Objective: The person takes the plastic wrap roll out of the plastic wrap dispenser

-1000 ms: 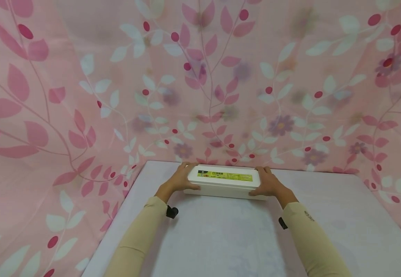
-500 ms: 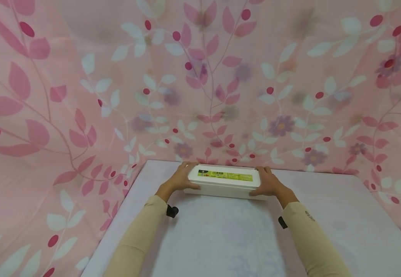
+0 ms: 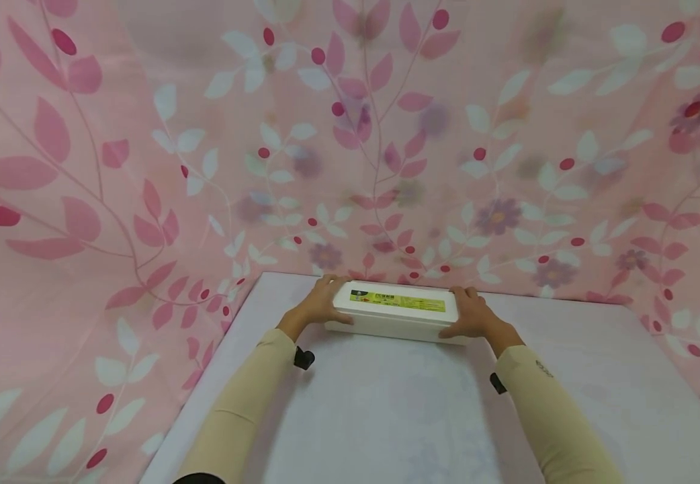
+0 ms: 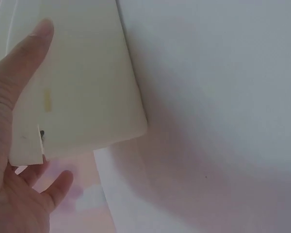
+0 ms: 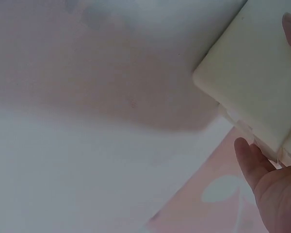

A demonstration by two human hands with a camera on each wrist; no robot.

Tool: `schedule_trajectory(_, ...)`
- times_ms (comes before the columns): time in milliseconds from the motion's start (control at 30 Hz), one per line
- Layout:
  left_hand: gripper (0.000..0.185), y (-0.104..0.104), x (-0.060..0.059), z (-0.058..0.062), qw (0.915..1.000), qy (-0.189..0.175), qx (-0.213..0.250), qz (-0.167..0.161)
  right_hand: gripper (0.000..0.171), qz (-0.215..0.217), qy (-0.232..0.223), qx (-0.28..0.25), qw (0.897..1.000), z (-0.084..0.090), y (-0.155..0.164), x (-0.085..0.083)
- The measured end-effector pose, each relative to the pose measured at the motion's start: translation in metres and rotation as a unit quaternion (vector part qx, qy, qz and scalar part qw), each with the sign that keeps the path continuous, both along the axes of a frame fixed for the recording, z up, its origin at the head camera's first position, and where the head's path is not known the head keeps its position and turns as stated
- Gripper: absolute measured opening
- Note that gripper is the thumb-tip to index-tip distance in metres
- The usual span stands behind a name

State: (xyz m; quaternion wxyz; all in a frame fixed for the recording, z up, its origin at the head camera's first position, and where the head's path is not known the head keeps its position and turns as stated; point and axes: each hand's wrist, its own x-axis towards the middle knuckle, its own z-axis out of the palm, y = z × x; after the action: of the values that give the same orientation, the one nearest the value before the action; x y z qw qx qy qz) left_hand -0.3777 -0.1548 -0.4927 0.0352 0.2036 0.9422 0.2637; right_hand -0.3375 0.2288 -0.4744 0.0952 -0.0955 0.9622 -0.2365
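A long white box (image 3: 398, 327) with a yellow-green printed label (image 3: 398, 300) on its lid lies at the far edge of the table. My left hand (image 3: 321, 301) grips its left end, the thumb on the front face and the other fingers round the back. At the right end my right hand (image 3: 472, 314) holds it the same way. In the left wrist view the left thumb (image 4: 31, 51) presses the pale side of the box (image 4: 87, 87), near a small notched flap. The right wrist view shows a torn strip along the corner of the box (image 5: 252, 73), beside the right fingers.
A white cloth covers the table (image 3: 386, 410). Behind it and on both sides hangs a pink curtain (image 3: 362, 168) with leaves and flowers, close to the back of the box. Black wrist cameras (image 3: 304, 358) sit under the beige sleeves (image 3: 241, 403).
The head view has shifted slightly, so the whole scene sits a little higher and to the right. Both hands keep their hold on the box, which stays in place on the table.
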Motion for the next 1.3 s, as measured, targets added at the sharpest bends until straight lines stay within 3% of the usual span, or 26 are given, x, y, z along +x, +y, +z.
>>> schedule_trajectory(367, 0.109, 0.001, 0.002, 0.005, 0.9989, 0.030, -0.031, 0.015, 0.113, 0.010, 0.026, 0.014, 1.000, 0.004, 0.002, -0.001)
schedule_trajectory(600, 0.108, 0.002, 0.009, 0.016, 0.9988, 0.042, -0.025, 0.009, 0.114, 0.012, 0.030, 0.020, 0.999, 0.010, 0.001, 0.003)
schedule_trajectory(967, 0.108, -0.008, 0.015, 0.014, 0.9967, 0.062, -0.052, -0.003, 0.112, 0.026, 0.053, 0.058, 0.997, 0.012, 0.000, 0.016)
schedule_trajectory(1300, 0.110, -0.011, 0.016, 0.030, 0.9891, 0.108, -0.098, -0.018, 0.111, 0.029, 0.063, 0.061, 0.996, 0.024, 0.001, 0.017)
